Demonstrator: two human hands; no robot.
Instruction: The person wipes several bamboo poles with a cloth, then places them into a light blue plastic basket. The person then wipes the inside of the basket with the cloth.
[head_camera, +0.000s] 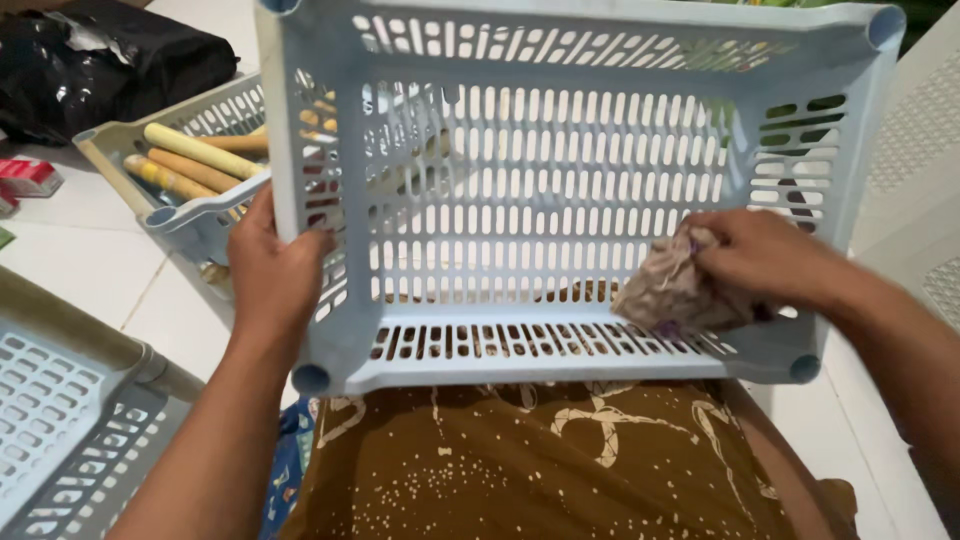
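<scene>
Pale blue slotted crate tipped up over our lap. Left hand clamps its left wall; right hand is closed on a crumpled cloth against the inside floor, near corner. We'd judge short, firm strokes along the slots best, crate braced steady.

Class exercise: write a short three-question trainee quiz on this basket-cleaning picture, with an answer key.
1. True or false: the left hand grips the side wall of the pale blue basket.
2. What does the right hand press inside the basket?
A. a crumpled cloth
B. a brush
C. a sponge
3. What lies in the second basket behind?

Key: 1 true; 2 A; 3 yellowish sticks.
</scene>
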